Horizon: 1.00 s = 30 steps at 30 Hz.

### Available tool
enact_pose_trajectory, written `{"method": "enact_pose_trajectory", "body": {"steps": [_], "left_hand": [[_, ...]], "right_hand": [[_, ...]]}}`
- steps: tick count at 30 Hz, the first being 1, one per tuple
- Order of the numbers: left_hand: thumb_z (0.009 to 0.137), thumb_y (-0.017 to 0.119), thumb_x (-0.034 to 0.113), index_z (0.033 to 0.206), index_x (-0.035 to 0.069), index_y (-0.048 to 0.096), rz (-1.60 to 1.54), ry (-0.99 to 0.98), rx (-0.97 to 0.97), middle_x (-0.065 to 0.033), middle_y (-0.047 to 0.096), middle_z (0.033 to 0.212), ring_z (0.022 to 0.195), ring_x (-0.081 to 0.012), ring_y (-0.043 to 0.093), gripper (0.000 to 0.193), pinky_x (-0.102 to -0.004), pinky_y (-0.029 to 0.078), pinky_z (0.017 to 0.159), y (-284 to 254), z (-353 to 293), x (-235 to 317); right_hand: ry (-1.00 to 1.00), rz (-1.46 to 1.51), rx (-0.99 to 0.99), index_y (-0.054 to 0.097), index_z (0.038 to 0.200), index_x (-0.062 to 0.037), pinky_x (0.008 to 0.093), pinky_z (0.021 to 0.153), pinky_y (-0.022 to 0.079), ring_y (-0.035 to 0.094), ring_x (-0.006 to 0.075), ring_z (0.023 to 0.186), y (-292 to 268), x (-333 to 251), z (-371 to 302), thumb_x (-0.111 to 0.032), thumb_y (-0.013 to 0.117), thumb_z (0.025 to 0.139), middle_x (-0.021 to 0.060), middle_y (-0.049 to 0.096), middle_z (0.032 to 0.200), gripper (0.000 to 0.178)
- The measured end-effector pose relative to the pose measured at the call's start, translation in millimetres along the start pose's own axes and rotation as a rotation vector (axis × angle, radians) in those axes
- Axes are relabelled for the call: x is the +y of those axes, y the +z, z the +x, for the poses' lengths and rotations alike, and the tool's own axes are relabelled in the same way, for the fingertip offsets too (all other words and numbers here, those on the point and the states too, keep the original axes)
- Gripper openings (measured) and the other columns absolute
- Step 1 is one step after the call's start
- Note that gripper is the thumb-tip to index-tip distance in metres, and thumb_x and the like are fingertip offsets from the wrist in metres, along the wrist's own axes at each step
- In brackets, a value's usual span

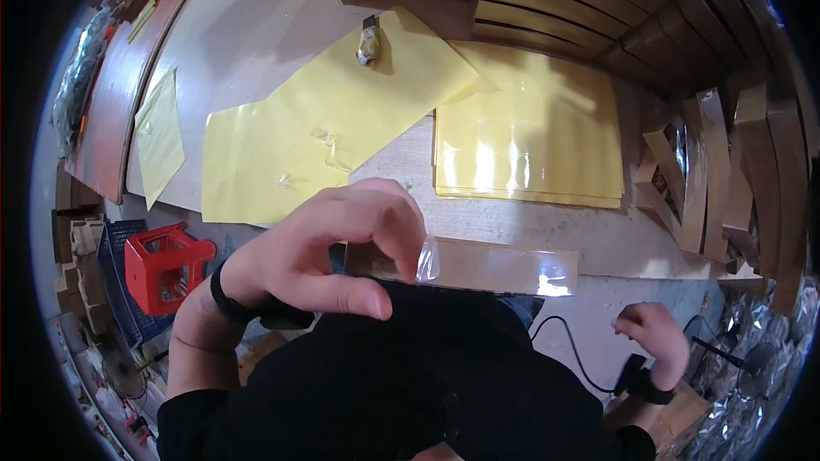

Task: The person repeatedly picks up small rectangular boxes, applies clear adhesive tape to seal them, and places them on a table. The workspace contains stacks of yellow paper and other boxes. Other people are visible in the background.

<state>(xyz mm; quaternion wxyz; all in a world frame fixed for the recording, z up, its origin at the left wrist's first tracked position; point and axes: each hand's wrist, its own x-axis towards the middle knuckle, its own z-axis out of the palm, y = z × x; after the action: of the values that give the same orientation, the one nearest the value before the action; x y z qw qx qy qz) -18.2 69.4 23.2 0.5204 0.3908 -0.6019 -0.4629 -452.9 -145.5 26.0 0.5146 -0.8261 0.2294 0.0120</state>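
Observation:
A long, narrow brown cardboard box (504, 270) with shiny clear tape on it lies along the table's near edge, against my body. My left hand (342, 235) arches over its left end. Its fingers bend down to a raised piece of clear tape (430, 258) on the box, while the thumb stands apart from them. Off to the lower right, beyond the table edge, my right hand (658, 337) is held with its fingers curled in. Whatever those fingers hold, if anything, is hidden.
Yellow sheets (530, 132) lie stacked beside a loose yellow sheet (282, 132) bearing tape scraps and a small wrapped tool (368, 41). Cardboard boxes (547, 17) line the back and right. A red stool (166, 265) stands left, and a black cable (574, 357) hangs near my right hand.

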Motion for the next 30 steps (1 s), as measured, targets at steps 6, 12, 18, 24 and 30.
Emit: {"method": "enact_pose_trajectory", "body": {"steps": [6, 12, 18, 24, 30], "left_hand": [[0.091, 0.069, 0.041, 0.094, 0.005, 0.065, -0.142, -0.180, -0.074, -0.0055, 0.066, 0.095, 0.094, -0.0236, 0.060, 0.036, -0.0360, 0.045, 0.085, 5.8, 16.5, -3.4], [0.095, 0.063, 0.040, 0.095, 0.006, 0.065, -0.145, -0.213, -0.129, -0.0059, 0.065, 0.095, 0.096, -0.0226, 0.058, 0.034, -0.0356, 0.043, 0.089, 5.3, 36.2, -0.6], [0.097, 0.061, 0.025, 0.098, 0.004, 0.062, -0.141, -0.136, -0.191, -0.0050, 0.063, 0.096, 0.091, -0.0177, 0.059, 0.022, -0.0314, 0.045, 0.086, 2.5, 48.8, -0.3], [0.093, 0.067, 0.011, 0.101, 0.003, 0.063, -0.089, -0.139, -0.095, -0.0037, 0.064, 0.098, 0.092, -0.0132, 0.059, 0.013, -0.0291, 0.046, 0.085, 7.9, 47.3, -1.0], [0.089, 0.066, -0.004, 0.102, 0.001, 0.058, -0.163, -0.367, 0.249, -0.0102, 0.065, 0.102, 0.099, -0.0168, 0.062, 0.017, -0.0306, 0.048, 0.091, 22.4, 45.4, -1.3]], "right_hand": [[0.174, -0.435, 0.334, 0.050, 0.122, -0.0052, 0.0352, 0.092, 0.041, 0.047, 0.0280, 0.105, 43.2, -30.6, 22.8, -0.011, 0.078, 0.070, 0.0146, 0.040, 0.128, 0.059], [-0.286, -0.198, 0.228, 0.060, 0.118, -0.0035, 0.0381, 0.094, 0.046, 0.056, 0.0321, 0.110, 72.3, -111.1, 133.0, -0.015, 0.074, 0.083, 0.0145, 0.057, 0.117, 0.040], [-0.199, 0.416, 0.069, 0.064, 0.105, -0.0027, 0.0316, 0.083, 0.046, 0.059, 0.0203, 0.092, 77.4, -119.0, 165.8, -0.014, 0.068, 0.090, 0.0076, 0.064, 0.099, 0.019], [-0.260, 0.515, 0.145, 0.063, 0.088, -0.0040, 0.0280, 0.076, 0.042, 0.057, 0.0136, 0.082, 79.5, -110.4, 164.9, -0.010, 0.071, 0.087, 0.0024, 0.063, 0.086, 0.010], [-0.396, 0.063, 0.480, 0.061, 0.090, -0.0039, 0.0321, 0.078, 0.044, 0.060, 0.0234, 0.081, 90.9, -106.6, 158.2, -0.014, 0.078, 0.081, 0.0079, 0.063, 0.087, 0.022]]}}
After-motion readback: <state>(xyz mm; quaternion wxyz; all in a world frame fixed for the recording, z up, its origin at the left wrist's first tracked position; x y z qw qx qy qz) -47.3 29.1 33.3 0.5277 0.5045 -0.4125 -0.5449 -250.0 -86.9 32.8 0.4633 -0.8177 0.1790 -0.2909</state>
